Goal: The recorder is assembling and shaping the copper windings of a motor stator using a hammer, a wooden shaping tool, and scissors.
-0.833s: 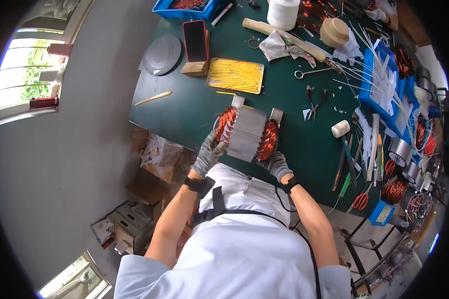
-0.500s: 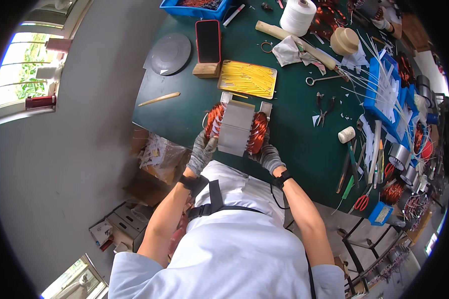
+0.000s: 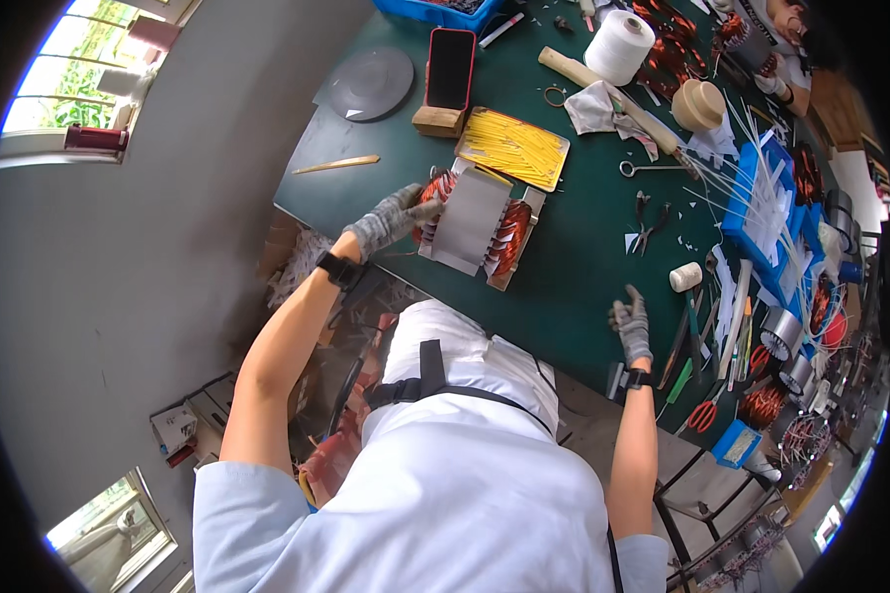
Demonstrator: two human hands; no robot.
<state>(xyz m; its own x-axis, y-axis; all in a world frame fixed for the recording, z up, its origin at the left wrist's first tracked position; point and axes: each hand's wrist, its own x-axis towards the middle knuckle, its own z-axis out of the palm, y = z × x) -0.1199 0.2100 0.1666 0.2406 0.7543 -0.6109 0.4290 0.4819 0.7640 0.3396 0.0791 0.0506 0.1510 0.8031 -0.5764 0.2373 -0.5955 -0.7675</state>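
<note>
A motor stator [image 3: 469, 219] with a grey metal core and orange-copper windings at both ends lies at the table's near edge, on what looks like a flat support. My left hand [image 3: 396, 219], in a grey glove, is at its left winding, fingers and thumb closed about the coil's near side; part of the grip is hidden. My right hand [image 3: 631, 324], also gloved, is off to the right above the table, apart from the stator. Its index finger is stretched out and the others are partly bent, with nothing visible in it. A white capped bottle [image 3: 685, 277] is nearest to it.
Behind the stator is a tray of yellow strips [image 3: 512, 148]; a phone [image 3: 450, 69] leans on a wooden block. Pliers [image 3: 647, 223], red-handled scissors [image 3: 703, 415] and blue bins [image 3: 761, 203] are at the right. Another person's gloved hand [image 3: 773, 84] shows at the far right.
My right hand has let go of the stator and moved right. My left hand has shifted up along the left winding. The stator sits slightly turned, and the view has shifted.
</note>
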